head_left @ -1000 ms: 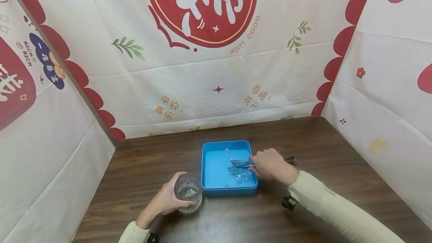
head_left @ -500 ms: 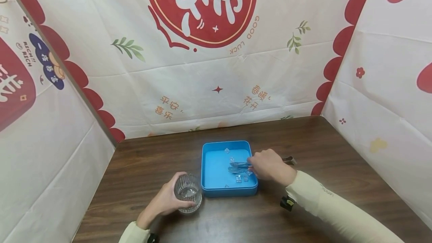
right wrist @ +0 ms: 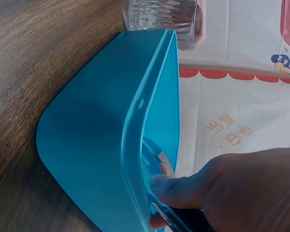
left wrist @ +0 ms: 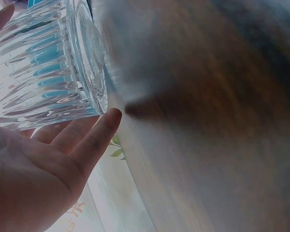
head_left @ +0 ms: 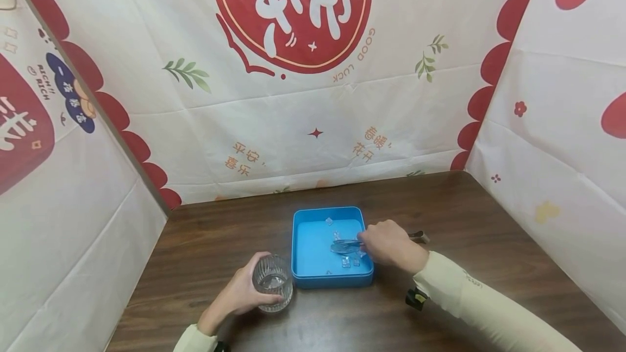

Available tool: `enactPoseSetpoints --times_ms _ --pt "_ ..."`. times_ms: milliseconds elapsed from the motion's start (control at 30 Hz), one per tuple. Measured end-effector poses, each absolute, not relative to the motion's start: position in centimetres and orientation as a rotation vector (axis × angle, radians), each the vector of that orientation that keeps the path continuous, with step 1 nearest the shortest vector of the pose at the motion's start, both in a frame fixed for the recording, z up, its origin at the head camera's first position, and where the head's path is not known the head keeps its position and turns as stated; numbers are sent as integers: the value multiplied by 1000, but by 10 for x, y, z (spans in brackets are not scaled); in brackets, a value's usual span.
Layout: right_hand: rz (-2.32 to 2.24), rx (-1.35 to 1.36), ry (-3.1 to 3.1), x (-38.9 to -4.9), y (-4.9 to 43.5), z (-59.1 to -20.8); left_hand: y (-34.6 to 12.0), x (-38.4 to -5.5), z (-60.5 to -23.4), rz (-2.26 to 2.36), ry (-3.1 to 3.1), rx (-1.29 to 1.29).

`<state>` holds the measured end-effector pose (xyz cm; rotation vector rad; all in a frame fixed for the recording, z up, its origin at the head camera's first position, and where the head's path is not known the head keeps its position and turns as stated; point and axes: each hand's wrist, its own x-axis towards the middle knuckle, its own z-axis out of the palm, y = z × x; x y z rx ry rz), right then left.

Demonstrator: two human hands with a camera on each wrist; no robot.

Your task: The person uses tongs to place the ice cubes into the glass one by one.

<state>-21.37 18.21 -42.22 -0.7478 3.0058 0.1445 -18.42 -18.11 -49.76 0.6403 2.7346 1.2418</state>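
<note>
In the head view my left hand (head_left: 244,289) is wrapped round a ribbed clear glass (head_left: 272,282) that stands on the table left of a blue box (head_left: 313,281). The left wrist view shows the glass (left wrist: 48,63) from the side, with fingers about its lower wall. Over the box's right wall, my right hand (head_left: 388,243) grips metal tongs (head_left: 346,246), their tips down inside the box and close together. Several small clear cubes (head_left: 346,262) lie around the tips. In the right wrist view the thumb presses on the tongs, whose tips are hidden by the box wall.
The brown wooden table (head_left: 210,232) has a white printed cloth (head_left: 313,102) hung behind it and along both sides. The tongs' far end sticks out past my right wrist. The blue box's raised walls surround the cubes.
The tips of the tongs have closed together inside the box. My right hand has barely shifted. My left hand and the glass have stayed in place while the view tilted slightly.
</note>
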Motion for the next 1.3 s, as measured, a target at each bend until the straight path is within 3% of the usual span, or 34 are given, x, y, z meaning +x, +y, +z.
enactPoseSetpoints --times_ms 1300 --pt "146 -832 3070 -214 190 -419 -181 -184 -499 1278 2726 654"
